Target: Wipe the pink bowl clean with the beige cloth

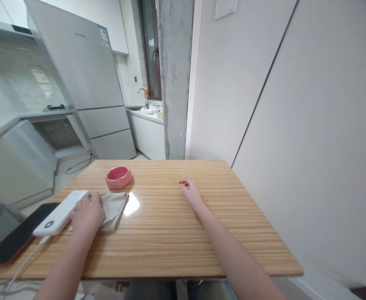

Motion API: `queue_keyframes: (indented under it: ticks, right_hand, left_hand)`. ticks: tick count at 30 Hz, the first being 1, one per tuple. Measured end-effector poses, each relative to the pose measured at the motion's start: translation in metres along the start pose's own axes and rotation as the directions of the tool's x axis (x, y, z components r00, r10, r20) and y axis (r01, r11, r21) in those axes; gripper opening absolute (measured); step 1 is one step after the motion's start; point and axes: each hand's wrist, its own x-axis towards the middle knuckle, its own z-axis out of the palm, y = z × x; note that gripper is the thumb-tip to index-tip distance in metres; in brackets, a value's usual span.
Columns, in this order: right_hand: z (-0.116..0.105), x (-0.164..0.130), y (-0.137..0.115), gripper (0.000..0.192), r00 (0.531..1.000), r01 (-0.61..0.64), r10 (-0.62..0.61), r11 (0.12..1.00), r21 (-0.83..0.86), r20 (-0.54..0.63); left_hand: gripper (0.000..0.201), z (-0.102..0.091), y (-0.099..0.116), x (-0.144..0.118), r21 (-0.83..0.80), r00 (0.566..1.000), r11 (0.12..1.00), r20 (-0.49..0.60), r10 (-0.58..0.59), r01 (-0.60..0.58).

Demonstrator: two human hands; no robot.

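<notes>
The left hand [87,213] lies palm down on a folded beige cloth [114,207] near the left edge of the tabletop [176,233], fingers loosely curled over the fabric and gripping nothing that shows. Its thumb side touches a white power bank [61,218], which lies slantwise just left of the cloth, with a white cable [23,263] running from its near end off the front edge. A dark tablet [14,241] lies under the power bank at the front left corner. The right hand [191,192] rests flat near the middle of the tabletop, fingers relaxed and slightly spread, holding nothing. A pink bowl [119,177] stands just behind the cloth, towards the far edge, apart from both hands. Beyond the far edge stand a grey fridge [86,83], a concrete pillar [175,79] and a counter with a tap [144,93].
</notes>
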Motion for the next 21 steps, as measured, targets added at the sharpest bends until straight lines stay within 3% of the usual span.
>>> queue_keyframes:
  ticks: [3, 6, 9, 12, 14, 16, 21]
  right_hand:
    - [0.002, 0.0, 0.003, 0.018, 0.999, 0.029, -0.029, 0.999, -0.041, 0.015]
    - [0.004, 0.0, 0.007, 0.024, 0.996, 0.078, -0.074, 0.994, -0.073, 0.056]
    - [0.005, -0.001, 0.008, 0.037, 0.988, 0.143, -0.137, 0.986, -0.09, 0.077]
    - [0.005, -0.003, 0.008, 0.048, 0.985, 0.158, -0.153, 0.986, -0.053, 0.086]
    - [0.004, -0.005, 0.007, 0.046, 0.981, 0.168, -0.163, 0.985, -0.038, 0.105]
    - [0.003, -0.006, 0.005, 0.041, 0.977, 0.172, -0.161, 0.983, -0.07, 0.141]
    - [0.002, -0.008, -0.005, 0.038, 0.975, 0.142, -0.11, 0.977, -0.161, 0.191]
  left_hand:
    - [0.049, -0.008, 0.034, -0.002, -0.004, 0.974, 0.974, -0.016, 0.225, -0.225]
    - [0.042, -0.013, 0.091, -0.011, -0.285, 0.823, 0.796, 0.038, 0.567, -0.534]
    - [0.039, -0.01, 0.155, -0.032, -0.452, 0.687, 0.656, 0.12, 0.717, -0.605]
    - [0.045, 0.003, 0.207, -0.052, -0.453, 0.614, 0.663, 0.274, 0.74, -0.597]
    - [0.044, 0.015, 0.228, -0.06, -0.425, 0.601, 0.694, 0.351, 0.718, -0.582]
    - [0.038, 0.027, 0.236, -0.063, -0.432, 0.613, 0.715, 0.372, 0.696, -0.55]
    - [0.03, 0.044, 0.227, -0.058, -0.571, 0.619, 0.661, 0.309, 0.722, -0.487]
